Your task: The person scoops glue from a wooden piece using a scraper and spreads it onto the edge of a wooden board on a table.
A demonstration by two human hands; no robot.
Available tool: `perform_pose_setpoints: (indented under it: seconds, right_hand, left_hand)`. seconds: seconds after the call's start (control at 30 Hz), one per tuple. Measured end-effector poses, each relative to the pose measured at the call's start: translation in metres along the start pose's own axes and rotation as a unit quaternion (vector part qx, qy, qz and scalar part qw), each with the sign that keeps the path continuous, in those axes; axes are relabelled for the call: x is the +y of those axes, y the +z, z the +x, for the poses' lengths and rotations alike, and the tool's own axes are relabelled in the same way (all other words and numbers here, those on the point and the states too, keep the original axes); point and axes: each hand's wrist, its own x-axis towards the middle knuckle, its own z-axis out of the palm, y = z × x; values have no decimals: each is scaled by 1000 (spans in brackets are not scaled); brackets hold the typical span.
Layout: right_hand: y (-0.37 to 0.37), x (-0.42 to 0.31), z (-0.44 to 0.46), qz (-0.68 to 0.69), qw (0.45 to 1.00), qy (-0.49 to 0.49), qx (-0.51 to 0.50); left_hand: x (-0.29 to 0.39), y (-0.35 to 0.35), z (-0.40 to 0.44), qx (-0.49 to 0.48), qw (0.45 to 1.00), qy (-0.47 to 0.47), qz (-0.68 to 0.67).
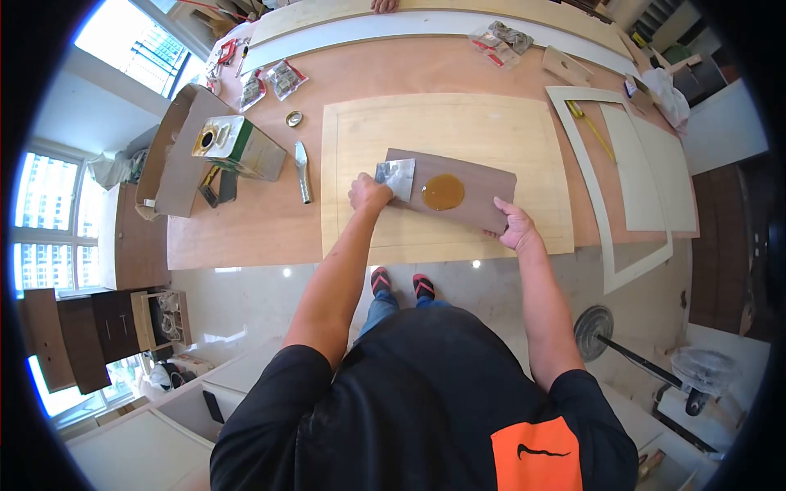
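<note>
My left hand [370, 192] is closed around a wide scraper, whose flat metal blade [396, 177] lies over the left end of a brown board [483, 182]. A round puddle of amber glue-like liquid [443, 192] sits on the board's face. With thumb on top and fingers below, my right hand [516, 227] grips the board's lower right corner. Beneath it is a larger pale wooden panel [360, 131]. The scraper's handle is hidden in my left hand.
At left stand an open metal can [258, 151] and a cardboard box [176, 151]; a knife-like tool [303, 172] lies beside the can. A white frame [602, 237] overhangs the table's right front edge. Another person's hand [384, 6] rests at the far edge.
</note>
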Motion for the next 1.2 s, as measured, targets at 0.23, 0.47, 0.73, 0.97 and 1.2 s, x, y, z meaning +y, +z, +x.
perform_pose_setpoints:
  seconds: [0.23, 0.47, 0.73, 0.97, 1.2]
  right_hand:
    - [11, 20, -5, 5, 999, -49, 8]
    - [2, 29, -19, 1, 996, -86, -1]
    - [9, 49, -54, -8, 990, -137, -34]
    - [27, 77, -108, -2, 989, -147, -14]
    - [5, 126, -138, -49, 995, -79, -42]
  left_hand:
    - [-18, -1, 3, 37, 997, 67, -31]
    - [-36, -25, -22, -106, 949, 4, -297]
    - [-92, -44, -40, -98, 895, 7, -434]
    - [-145, -75, -104, -224, 858, 10, -462]
    - [-203, -82, -155, -193, 850, 48, -488]
